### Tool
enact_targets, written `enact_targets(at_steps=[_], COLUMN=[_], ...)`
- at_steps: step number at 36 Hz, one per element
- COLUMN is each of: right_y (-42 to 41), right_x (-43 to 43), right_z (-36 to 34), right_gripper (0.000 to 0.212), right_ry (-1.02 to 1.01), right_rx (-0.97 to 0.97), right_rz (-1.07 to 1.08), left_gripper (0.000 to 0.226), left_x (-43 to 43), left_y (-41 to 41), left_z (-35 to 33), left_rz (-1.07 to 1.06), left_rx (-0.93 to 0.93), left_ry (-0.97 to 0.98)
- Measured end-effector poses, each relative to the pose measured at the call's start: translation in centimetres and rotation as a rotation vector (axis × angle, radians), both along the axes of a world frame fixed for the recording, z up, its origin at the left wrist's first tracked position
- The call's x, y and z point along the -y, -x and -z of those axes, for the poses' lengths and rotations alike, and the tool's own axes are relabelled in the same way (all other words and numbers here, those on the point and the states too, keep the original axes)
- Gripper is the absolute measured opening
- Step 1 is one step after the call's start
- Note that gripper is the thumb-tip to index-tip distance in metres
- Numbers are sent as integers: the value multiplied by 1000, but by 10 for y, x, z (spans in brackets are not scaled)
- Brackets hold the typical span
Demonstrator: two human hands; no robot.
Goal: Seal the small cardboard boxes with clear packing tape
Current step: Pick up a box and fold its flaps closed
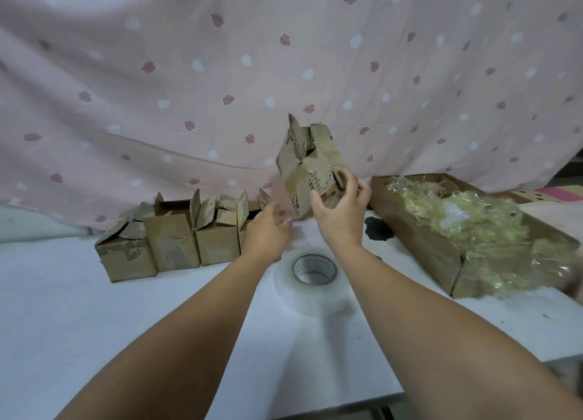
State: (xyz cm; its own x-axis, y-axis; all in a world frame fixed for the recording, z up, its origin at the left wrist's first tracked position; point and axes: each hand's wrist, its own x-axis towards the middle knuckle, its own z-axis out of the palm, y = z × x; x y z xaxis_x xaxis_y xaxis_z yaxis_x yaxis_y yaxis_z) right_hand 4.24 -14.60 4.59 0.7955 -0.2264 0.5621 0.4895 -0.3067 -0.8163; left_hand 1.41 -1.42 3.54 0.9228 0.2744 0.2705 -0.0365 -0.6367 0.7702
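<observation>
Box [310,167] tilted above table [94,309], right hand [339,211] gripping its lower corner; left hand [268,227] loose-fingered, empty. Likely light, crushable cardboard: hold by walls, not flaps. Tape roll [312,274] lies below.

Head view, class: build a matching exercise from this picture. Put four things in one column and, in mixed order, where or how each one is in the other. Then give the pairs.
Things
1. tape roll
2. lifted box
3. row of boxes
4. long box

States
a. gripped by the right hand, tilted above the table
b. full of crumpled clear plastic
c. lying flat on the table between the forearms
d. standing at the left, top flaps open

Pairs: 1-c, 2-a, 3-d, 4-b
</observation>
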Motion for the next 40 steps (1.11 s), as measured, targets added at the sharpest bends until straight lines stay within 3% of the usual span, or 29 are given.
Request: enact_targets(at_steps=[3, 8, 12, 16, 20, 23, 26, 35, 38, 40], right_y=[14, 35, 48, 65, 76, 87, 95, 99, 100, 99], right_x=[-1, -7, -8, -12, -19, -28, -39, -65, -72, -79], right_z=[-9, -34, -43, -47, -47, -47, -41, 1, 15, 24], right_gripper=[53, 40, 23, 7, 17, 7, 16, 50, 37, 26], right_ry=[-34, -259, -290, -412, -479, -435, -341, -87, 0, 158], right_rx=[51, -12, -94, -150, -193, -226, -245, -434, -488, -447], right_rz=[-58, -138, -248, -417, -528, -612, -683, -744, -768, -669], left_gripper=[48, 53, 59, 61, 55, 38, 22, 21, 13, 13], left_x=[0, -6, -21, -39, -55, -66, -75, -102, -107, -108], left_y=[9, 34, 53, 72, 88, 99, 110, 136, 139, 141], left_z=[-14, -38, -55, -74, -79, -77, -66, -9, 3, 10], left_rz=[56, 74, -6, -36, -37, -32, -39, -144, -167, -196], left_rx=[52, 213, 258, 322, 353, 359, 325, 311, 303, 307], left_ry=[177, 417, 410, 566, 594, 603, 595, 562, 536, 496])
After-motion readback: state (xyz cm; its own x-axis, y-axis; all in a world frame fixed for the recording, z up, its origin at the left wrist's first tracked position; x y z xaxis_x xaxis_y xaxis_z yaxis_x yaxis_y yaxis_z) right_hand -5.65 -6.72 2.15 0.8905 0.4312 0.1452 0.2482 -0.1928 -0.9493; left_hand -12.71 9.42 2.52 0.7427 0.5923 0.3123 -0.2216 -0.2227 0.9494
